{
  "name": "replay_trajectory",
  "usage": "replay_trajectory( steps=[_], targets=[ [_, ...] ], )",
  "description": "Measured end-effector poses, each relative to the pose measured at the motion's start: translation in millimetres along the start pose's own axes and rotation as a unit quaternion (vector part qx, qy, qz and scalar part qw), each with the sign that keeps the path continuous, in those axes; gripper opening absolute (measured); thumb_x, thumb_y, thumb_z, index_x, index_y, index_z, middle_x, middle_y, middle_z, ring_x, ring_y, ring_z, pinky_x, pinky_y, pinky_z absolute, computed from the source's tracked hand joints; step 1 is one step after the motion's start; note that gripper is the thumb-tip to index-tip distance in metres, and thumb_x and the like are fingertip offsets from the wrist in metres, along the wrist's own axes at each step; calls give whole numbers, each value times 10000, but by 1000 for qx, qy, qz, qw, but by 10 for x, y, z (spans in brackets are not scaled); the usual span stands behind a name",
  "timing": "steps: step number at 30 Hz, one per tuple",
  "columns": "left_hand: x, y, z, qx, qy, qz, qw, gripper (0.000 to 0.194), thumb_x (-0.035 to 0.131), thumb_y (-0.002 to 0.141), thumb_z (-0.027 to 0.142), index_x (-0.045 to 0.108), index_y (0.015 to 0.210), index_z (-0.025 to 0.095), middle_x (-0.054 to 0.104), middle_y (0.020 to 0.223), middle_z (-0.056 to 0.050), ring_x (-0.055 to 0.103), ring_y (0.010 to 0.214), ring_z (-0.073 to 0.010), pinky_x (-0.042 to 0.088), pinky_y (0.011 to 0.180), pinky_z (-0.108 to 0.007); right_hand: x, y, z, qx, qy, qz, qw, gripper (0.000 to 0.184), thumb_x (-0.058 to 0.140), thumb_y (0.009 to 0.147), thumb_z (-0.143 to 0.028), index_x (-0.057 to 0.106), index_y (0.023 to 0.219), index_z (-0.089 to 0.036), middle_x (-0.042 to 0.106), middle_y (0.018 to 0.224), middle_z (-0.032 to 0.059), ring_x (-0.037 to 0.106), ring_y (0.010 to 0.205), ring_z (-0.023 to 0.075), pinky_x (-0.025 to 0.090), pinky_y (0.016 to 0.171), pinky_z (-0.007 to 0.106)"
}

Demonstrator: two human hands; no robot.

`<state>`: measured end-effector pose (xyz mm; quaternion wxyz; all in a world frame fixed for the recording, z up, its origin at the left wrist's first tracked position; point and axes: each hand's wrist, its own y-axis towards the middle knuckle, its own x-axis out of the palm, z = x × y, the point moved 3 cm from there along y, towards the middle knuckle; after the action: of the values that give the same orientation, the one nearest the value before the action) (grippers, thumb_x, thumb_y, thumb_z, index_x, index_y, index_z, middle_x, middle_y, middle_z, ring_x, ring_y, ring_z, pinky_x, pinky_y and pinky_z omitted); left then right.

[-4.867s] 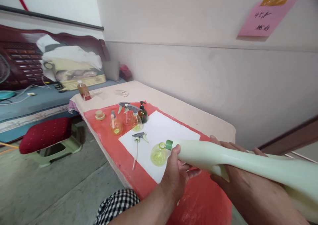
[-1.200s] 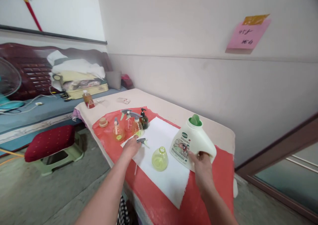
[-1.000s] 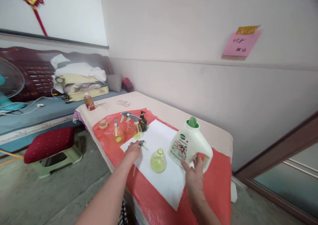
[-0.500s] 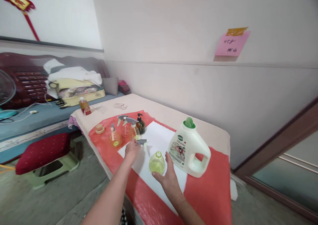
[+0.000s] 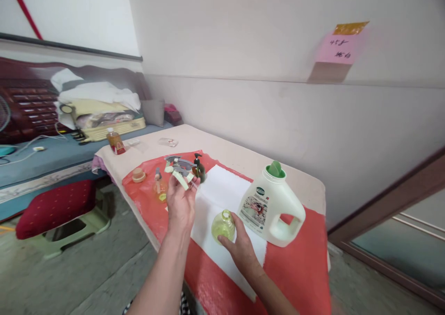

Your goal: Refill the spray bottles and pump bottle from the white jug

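Note:
My left hand (image 5: 180,202) is raised over the table, closed around a grey trigger sprayer head (image 5: 180,172) with a pale green lever. My right hand (image 5: 240,246) wraps the round yellow-green bottle (image 5: 223,225), which stands with an open neck on the white cloth (image 5: 222,189). Just right of it stands a large white detergent jug (image 5: 271,205) with a green cap, free of both hands.
The table wears a red plastic sheet (image 5: 295,278). Behind my left hand stand orange spray bottles (image 5: 159,188), a dark pump bottle (image 5: 199,166) and a small lid (image 5: 138,175). A brown drink bottle (image 5: 114,141) is at the far end. A red stool (image 5: 55,207) sits on the floor.
I set the jug down and my right hand moved to the yellow-green bottle. My left hand picked the sprayer head off the white cloth and lifted it.

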<state>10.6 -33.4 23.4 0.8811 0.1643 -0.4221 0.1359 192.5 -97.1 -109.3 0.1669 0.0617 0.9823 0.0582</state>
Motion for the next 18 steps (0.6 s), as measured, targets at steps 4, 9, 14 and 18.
replay_trajectory(
  steps=[4,9,14,18],
  targets=[
    [77,-82,-58,13,75,-39,996,273,713,794,307,619,1050,290,625,1002,-4,622,877,-139,517,870,-331,4,-16,-3,-10,3,-1,1000,691,664,695,-324,446,1341,-211,519,1388,109,443,1328,286,305,1154,482],
    [220,-310,-190,-20,188,-109,976,390,686,812,324,574,1185,302,588,1133,-36,590,989,-172,504,851,-282,37,-24,5,-13,17,6,1000,755,684,640,-253,430,1350,-220,511,1398,104,429,1342,302,302,1152,507],
    [243,-452,-432,-52,333,-191,922,364,660,799,201,599,1150,274,622,1070,-40,578,1042,-199,444,922,-309,78,2,-29,-15,39,5,999,744,719,614,-235,446,1306,-239,624,1219,72,594,1140,313,485,990,486],
    [219,-445,-523,-86,356,-182,913,299,631,798,171,571,1078,257,642,931,-17,605,926,-182,447,838,-294,-18,4,-169,-31,32,31,998,718,734,633,-257,427,1282,-245,612,1175,79,597,1096,316,491,963,485]
  ],
)
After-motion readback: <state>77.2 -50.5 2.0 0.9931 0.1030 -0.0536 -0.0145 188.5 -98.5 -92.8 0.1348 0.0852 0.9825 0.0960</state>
